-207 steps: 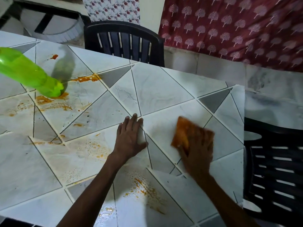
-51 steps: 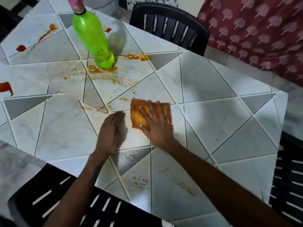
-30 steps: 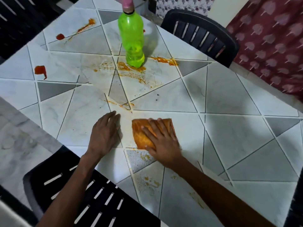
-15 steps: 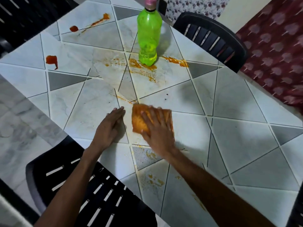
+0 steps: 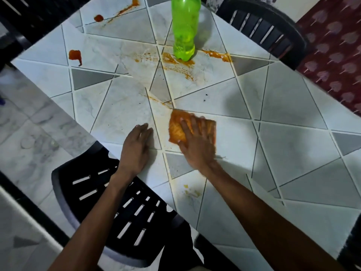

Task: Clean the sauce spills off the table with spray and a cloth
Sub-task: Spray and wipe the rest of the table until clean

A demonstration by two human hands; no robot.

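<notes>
An orange cloth (image 5: 176,130) lies flat on the white tiled table (image 5: 293,145). My right hand (image 5: 197,142) presses on it with straight, spread fingers. Beside it to the left, my left hand (image 5: 135,147) rests palm down on the table near the front edge. A green spray bottle (image 5: 184,30) stands upright at the back, its top cut off by the frame. Orange sauce smears (image 5: 175,64) spread around the bottle's base. Red blobs (image 5: 75,55) sit at the far left, and a faint yellow spot (image 5: 190,190) lies close to me.
A black slatted plastic chair (image 5: 121,208) is tucked in below my left arm. Another black chair (image 5: 263,30) stands at the table's far side. A dark red patterned curtain (image 5: 336,45) hangs at the right. Marble floor (image 5: 29,133) shows on the left.
My right hand keeps wiping the cloth back and forth over the same patch. The sauce spots on the tiles just below the cloth have faded. The left hand stays planted.
</notes>
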